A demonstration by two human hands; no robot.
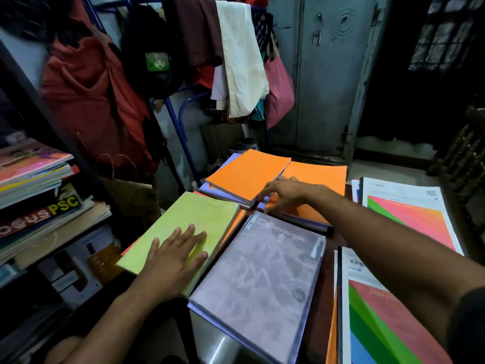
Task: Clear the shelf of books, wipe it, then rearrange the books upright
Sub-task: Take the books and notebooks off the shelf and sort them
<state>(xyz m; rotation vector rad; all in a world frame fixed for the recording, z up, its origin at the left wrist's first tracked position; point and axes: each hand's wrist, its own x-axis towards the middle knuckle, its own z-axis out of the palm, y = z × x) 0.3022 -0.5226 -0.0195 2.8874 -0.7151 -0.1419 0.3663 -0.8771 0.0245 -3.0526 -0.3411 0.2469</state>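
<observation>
Several books lie flat on a dark surface in front of me. My left hand [176,256] rests flat, fingers straight, on a yellow-green book [183,222]. My right hand [284,194] reaches forward, its fingers curled at the edge of an orange-covered book stack [246,174]; another orange book [317,179] lies under the hand. A grey-lilac plastic-covered book [262,279] lies between my arms. At the left, the shelf [65,232] holds a flat pile of books [34,195], one lettered PSC.
Two books with rainbow-striped covers [409,214] [380,324] lie at the right. Clothes hang on a blue rack [183,127] behind the books. A grey metal cupboard [322,74] stands at the back. Lower shelf levels hold more books [86,261].
</observation>
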